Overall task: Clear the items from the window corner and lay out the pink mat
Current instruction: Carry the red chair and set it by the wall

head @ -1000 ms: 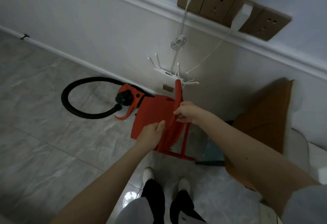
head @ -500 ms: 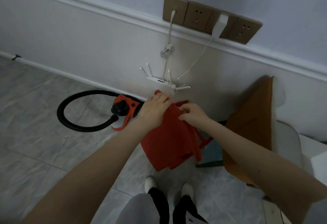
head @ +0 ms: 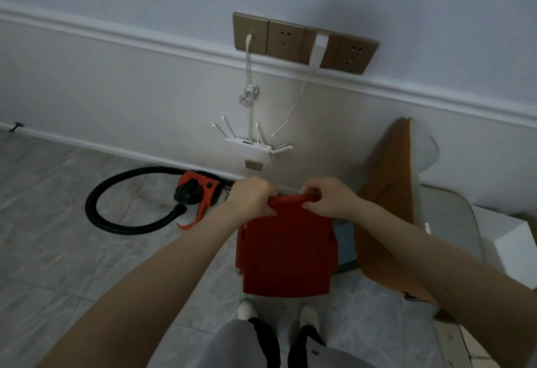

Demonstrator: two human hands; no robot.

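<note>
The red stool (head: 286, 251) hangs above the floor (head: 58, 237) right in front of the person's shoes, near the wall. Left hand (head: 251, 197) and right hand (head: 328, 197) both grip its top edge, fingers curled round it. An orange vacuum (head: 200, 190) sits to the left, a brown board (head: 389, 202) leans on the right.

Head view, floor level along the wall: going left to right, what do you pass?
Black hose loop → orange vacuum body → left hand → red folding stool → right hand → brown cardboard sheet leaning on the wall → white box.
</note>
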